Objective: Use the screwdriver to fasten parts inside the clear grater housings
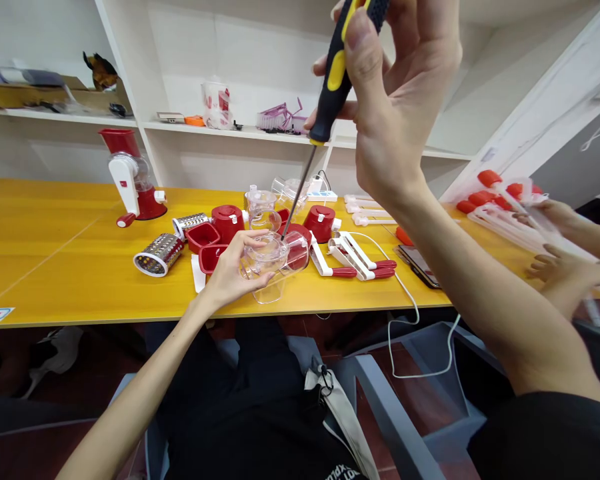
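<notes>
My left hand [240, 267] is closed around a clear plastic grater housing [273, 257], holding it at the front edge of the yellow table. High on the right, my right hand [390, 87] grips the black and yellow handle of a screwdriver [330, 93]. The shaft slants down and its tip meets the housing's round upper part; whether it sits on a screw is too small to tell. Just behind the housing are red suction bases [227, 222] and red hoppers [203, 236]. White crank arms with red handles [363, 259] lie to its right.
An assembled rotary grater [133, 177] stands at the left, with metal grating drums [160, 253] nearer. A white cable [405, 293] hangs over the table's front edge [105, 321]. At far right, another person's hands [560, 260] hold clear parts beside red-orange pieces [485, 197].
</notes>
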A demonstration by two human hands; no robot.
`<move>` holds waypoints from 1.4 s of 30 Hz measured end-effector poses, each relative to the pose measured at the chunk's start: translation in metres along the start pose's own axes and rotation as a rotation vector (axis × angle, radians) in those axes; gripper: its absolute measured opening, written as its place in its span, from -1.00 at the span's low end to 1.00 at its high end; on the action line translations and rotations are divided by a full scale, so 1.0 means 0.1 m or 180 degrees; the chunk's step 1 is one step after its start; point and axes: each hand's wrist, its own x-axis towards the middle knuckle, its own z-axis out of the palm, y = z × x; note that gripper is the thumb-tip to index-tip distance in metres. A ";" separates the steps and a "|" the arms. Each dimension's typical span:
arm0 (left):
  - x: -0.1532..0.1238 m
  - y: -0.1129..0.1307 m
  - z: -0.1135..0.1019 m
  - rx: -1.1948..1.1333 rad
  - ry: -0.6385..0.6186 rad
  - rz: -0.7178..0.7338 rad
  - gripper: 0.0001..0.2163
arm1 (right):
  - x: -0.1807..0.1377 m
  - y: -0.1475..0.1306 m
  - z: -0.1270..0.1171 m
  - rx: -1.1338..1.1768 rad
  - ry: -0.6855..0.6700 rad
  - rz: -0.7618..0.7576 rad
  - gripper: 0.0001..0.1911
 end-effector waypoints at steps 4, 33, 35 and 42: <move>0.00 -0.01 0.00 -0.0002 0.0009 0.0006 -0.59 | 0.01 0.05 -0.03 -0.0169 -0.0027 -0.0035 -0.37; 0.01 -0.01 0.00 0.0028 0.0029 -0.0009 -0.59 | -0.05 -0.04 0.01 -0.0379 -0.0061 0.0285 -0.39; 0.01 -0.02 0.00 0.0039 0.0046 -0.0025 -0.59 | -0.07 -0.08 0.02 -0.0379 -0.0024 0.0330 -0.40; 0.01 -0.03 0.00 0.0046 0.0063 -0.0002 -0.59 | -0.04 -0.06 -0.04 -0.0302 -0.0158 0.0221 -0.49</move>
